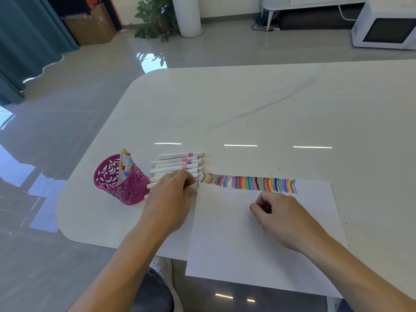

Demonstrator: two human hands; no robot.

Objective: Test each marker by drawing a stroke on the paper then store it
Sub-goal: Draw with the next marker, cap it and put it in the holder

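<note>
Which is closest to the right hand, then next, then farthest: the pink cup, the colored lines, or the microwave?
1. Colored lines, just beyond the right hand, on the paper.
2. Pink cup, far left, beside the markers.
3. Microwave, far back right.

A cream table (270, 104) with rounded corners and faint grey veining is seen across the middle and right of the frame; a magenta perforated pen cup (112, 181) is stood on it at centre left, with three markers (128, 164) held upright inside; just right of the cup, white markers (177, 162) are laid side by side in a row; a paper sheet (225, 233) is spread at lower centre, its near edge carried past the table's edge; coloured strokes (247, 183) are drawn along its top.
</note>
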